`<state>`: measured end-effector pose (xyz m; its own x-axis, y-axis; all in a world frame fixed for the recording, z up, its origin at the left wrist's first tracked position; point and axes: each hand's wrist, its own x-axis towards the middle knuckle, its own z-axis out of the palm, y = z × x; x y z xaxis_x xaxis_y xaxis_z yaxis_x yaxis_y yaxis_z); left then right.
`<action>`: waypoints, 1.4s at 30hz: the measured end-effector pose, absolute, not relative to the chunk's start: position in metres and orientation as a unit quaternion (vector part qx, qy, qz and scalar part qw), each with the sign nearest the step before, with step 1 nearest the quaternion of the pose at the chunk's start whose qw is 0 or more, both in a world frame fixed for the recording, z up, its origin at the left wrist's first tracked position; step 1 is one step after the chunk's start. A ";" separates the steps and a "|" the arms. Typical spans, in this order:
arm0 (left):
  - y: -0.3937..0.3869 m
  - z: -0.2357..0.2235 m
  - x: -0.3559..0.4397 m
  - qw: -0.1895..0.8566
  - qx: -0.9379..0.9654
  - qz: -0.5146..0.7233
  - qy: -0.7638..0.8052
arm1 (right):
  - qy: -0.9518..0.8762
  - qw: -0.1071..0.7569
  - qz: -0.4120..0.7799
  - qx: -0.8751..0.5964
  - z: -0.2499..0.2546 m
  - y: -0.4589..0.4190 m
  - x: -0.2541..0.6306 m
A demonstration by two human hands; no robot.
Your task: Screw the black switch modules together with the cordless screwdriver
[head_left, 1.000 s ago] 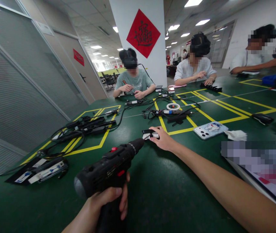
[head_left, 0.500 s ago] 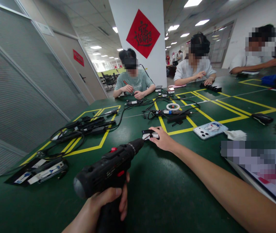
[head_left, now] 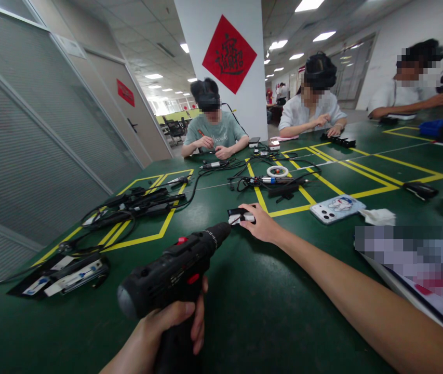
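Observation:
My left hand (head_left: 178, 322) is wrapped round the handle of a black cordless drill (head_left: 170, 270) with red buttons. The drill's chuck points away from me, up and to the right, and its tip reaches a small black-and-white part (head_left: 235, 218) on the green table. Whether the bit touches that part or stops just short, I cannot tell. From the right, my right hand (head_left: 259, 223) grips this part between thumb and fingers and holds it against the tabletop. The fingers cover the part's right end.
Black cabled tools (head_left: 143, 200) lie in a yellow-taped area at left, with a black-and-white device (head_left: 77, 275) nearer me. A phone (head_left: 338, 209), a tissue (head_left: 377, 216) and a pixelated screen (head_left: 419, 275) are at right. Several people sit across the table (head_left: 283, 311).

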<state>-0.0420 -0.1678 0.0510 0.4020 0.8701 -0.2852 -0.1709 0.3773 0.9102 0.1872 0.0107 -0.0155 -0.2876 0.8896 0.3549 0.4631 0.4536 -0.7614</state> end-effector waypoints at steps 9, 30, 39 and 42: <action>-0.167 0.051 -0.041 0.720 0.430 0.365 0.405 | -0.758 0.404 0.262 -0.441 -0.019 0.013 0.186; -0.168 0.054 -0.040 0.720 0.421 0.367 0.411 | -0.752 0.403 0.276 -0.442 -0.018 0.011 0.187; -0.167 0.051 -0.042 0.724 0.425 0.361 0.406 | -0.753 0.412 0.271 -0.435 -0.020 0.013 0.187; -0.167 0.051 -0.043 0.722 0.427 0.360 0.408 | -0.754 0.414 0.268 -0.434 -0.020 0.014 0.187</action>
